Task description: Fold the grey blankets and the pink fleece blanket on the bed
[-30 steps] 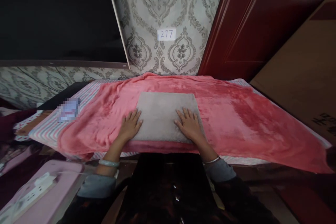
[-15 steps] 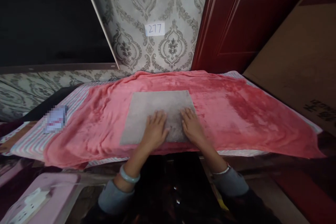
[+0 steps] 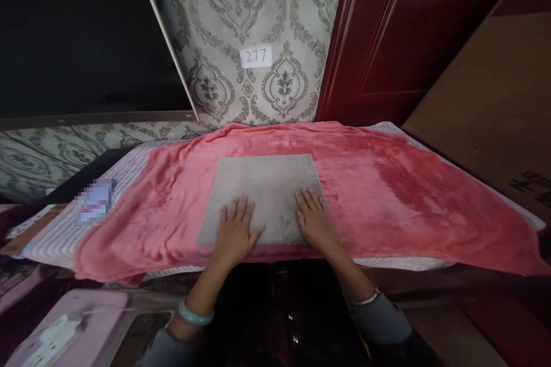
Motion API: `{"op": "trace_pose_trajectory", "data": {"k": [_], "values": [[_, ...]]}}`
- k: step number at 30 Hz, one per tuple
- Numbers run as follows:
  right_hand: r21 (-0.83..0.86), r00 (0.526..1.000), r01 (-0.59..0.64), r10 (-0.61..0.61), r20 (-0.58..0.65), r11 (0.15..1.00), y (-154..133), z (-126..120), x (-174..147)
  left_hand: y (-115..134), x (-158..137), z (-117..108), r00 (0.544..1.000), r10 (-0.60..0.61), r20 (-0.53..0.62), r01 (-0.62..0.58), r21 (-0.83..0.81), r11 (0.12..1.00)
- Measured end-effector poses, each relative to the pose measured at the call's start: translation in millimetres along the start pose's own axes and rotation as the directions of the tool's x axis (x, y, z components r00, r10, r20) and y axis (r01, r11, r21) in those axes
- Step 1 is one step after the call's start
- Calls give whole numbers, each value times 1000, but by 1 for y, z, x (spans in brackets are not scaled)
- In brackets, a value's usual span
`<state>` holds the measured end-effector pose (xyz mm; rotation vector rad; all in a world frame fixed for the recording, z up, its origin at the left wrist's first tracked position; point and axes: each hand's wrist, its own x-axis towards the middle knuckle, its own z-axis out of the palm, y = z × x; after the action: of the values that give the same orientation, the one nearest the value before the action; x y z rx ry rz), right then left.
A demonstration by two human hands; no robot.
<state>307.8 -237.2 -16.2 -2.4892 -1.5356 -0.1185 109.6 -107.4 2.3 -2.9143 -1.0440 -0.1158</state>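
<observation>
Stripes of a cloth showed at left, beside a pink blanket on which a gray square of fabric lay flat. The left hand rested on its near left part, fingers spread and gripping nothing; the right hand, likewise flattened and unclenched, lay along its right edge.

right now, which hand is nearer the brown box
Right: the right hand rests on the gray cloth, left of the brown box; the left hand is farther left.
</observation>
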Motion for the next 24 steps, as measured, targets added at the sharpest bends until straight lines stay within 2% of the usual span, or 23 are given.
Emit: {"op": "trace_pose_trajectory", "data": {"k": [4, 7, 11, 14, 16, 17, 19, 22, 24], "values": [[9, 1000, 5, -4, -9, 1000, 1, 2, 1, -41, -15, 1, 996, -91, -14, 91, 29, 995], [30, 999, 11, -10, -44, 999, 1, 5, 1, -68, -27, 13, 989, -140, -53, 138, -32, 990], [108, 992, 41, -27, -124, 993, 2, 15, 1, -96, -32, 32, 970, -173, -169, 133, -224, 966], [236, 981, 44, 2, -192, 971, 14, 25, 5, -113, -22, 32, 956, -237, -176, 142, -431, 891], [360, 965, 19, 77, -250, 933, 29, 31, 12, -121, -10, 22, 949, -288, -127, 159, -595, 788], [438, 956, 6, 123, -266, 899, 38, 33, 17, -124, -3, 15, 945, -315, -88, 173, -682, 710], [618, 949, -18, 208, -237, 786, 57, 35, 27, -127, 12, 0, 926, -378, 18, 218, -842, 493], [856, 938, -122, 340, -66, 502, 79, 29, 43, -128, 34, -15, 857, -472, 206, 302, -943, 137], [942, 918, -195, 389, 78, 273, 86, 21, 52, -127, 47, -19, 806, -525, 274, 321, -947, -1]]}}
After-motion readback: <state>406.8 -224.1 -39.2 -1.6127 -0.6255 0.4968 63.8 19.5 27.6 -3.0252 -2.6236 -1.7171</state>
